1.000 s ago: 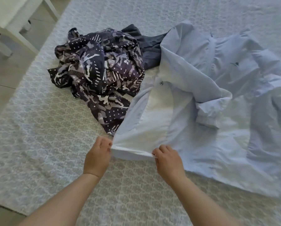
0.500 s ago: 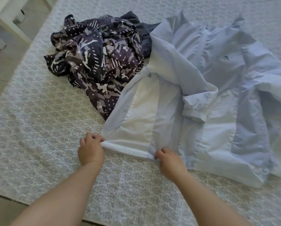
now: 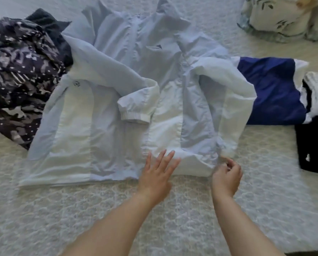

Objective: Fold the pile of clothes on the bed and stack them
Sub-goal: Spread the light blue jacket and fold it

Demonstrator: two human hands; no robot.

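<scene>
our left hand (image 3: 155, 177) rests flat, fingers (image 3: 170, 157) spread, on the hem of the pale blue jacket (image 3: 117, 100) laid open on the bed (image 3: 43, 209). our right hand (image 3: 226, 175) curls at the hem's right corner, though blur hides whether it pinches cloth. we judge the slippery fabric could bunch if the hem is tugged unevenly.
</scene>
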